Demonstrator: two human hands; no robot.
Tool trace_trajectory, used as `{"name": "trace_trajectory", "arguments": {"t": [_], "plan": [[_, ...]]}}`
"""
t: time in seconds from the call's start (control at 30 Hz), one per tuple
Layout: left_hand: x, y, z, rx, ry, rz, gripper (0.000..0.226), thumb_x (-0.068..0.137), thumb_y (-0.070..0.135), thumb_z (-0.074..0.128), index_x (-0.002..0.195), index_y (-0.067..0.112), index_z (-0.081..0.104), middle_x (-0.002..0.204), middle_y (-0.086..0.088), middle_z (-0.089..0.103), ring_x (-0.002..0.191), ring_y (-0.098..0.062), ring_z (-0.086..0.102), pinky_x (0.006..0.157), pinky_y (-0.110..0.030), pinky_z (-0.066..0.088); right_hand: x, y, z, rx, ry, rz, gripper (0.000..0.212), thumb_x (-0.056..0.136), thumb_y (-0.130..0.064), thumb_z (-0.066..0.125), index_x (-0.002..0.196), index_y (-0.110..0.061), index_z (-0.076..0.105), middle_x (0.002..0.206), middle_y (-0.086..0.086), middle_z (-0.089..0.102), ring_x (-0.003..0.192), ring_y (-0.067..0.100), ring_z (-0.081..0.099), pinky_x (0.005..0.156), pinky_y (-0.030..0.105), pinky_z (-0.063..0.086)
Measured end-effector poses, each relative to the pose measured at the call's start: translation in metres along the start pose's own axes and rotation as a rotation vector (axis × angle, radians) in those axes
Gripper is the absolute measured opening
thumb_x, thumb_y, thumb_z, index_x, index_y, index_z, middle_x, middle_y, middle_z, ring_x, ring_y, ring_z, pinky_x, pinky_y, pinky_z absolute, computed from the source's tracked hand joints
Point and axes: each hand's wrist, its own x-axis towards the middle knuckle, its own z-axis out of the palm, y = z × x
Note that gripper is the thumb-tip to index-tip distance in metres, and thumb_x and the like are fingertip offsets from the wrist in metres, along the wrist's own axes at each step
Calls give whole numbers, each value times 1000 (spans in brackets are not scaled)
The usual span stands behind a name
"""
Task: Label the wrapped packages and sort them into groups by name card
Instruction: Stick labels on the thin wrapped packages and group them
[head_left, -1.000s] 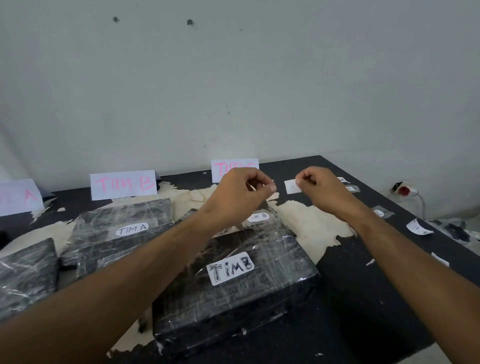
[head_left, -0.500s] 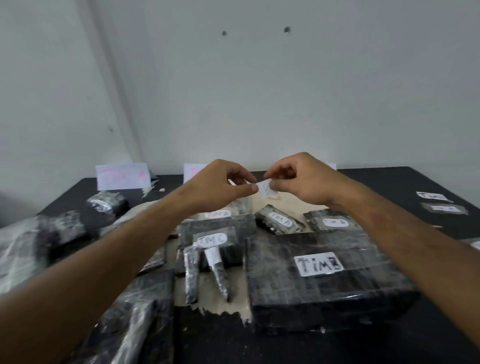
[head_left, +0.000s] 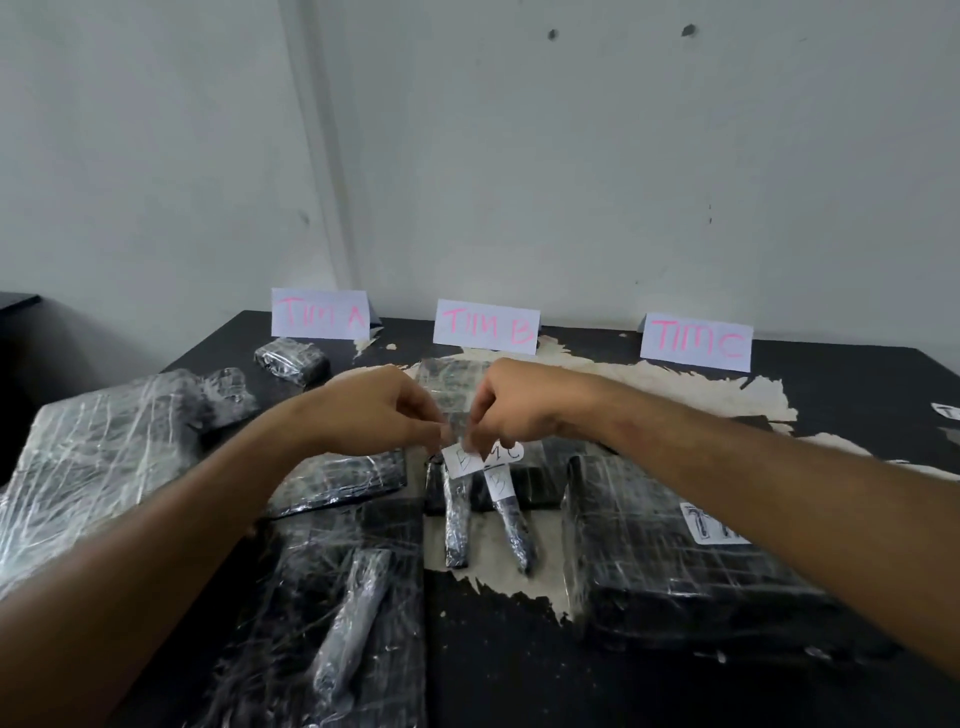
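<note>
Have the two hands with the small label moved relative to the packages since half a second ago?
Yes. The left hand and right hand have dropped; the label now sits at the top of a slim wrapped package, instead of held above the pile.

Both my forearms extended forward; left hand (head_left: 387, 415) and right hand (head_left: 511, 410) meet, fingertips pinched together.

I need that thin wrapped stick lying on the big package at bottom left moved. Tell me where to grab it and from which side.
Take the thin wrapped stick at its middle, coming down from above with the grip across its narrow width. It lies flat and slanted on the large flat package, its top and both long sides exposed. The shiny wrap looks slippery, so pinch firmly.
</note>
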Motion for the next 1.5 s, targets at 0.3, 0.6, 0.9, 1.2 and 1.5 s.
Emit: {"name": "trace_trajectory", "arguments": {"t": [0.3,0.6,0.9,1.2,1.5], "plan": [[-1,-9,23,-111,57,-34,11,81,34,87,74,27,80,73,7,77,64,-6,66,61,-20,47,7,-3,12,-8,2,26,8,80,-16,84,86,-21,84,75,-14,76,87,7,70,77,27,55],[3,-9,32,-186,73,-47,14,78,16,88,72,24,78,71,6,77,60,-1,66,54,-10,45,6,0,17,-68,-8,21,11,76,-16,87,86,-19,84,83,-8,79,87,9,71,68,25,53],[4,-15,35,-166,81,-67,17,77,22,90,81,23,74,73,5,77,60,-2,67,60,-19,47,8,3,24,-130,26,5,14,76,-20,89,88,-18,82,83,-7,77,84,10,71,72,29,58],[-4,-14,38,-48,116,1,13,78,22,89,80,26,76,75,11,76,69,-3,70,66,-19,54,6,10,24,-168,3,-115,32,82,-27,85,111,-29,72,85,-21,54,81,2,55,62,21,37],[-10,-12,40,-77,101,-5,15,75,24,90,81,28,77,76,13,77,70,-4,73,73,-31,62,6,18,20,-170,-125,-152,39,86,-26,82,123,-29,70,96,-15,67,81,-3,61,64,20,43]]}}
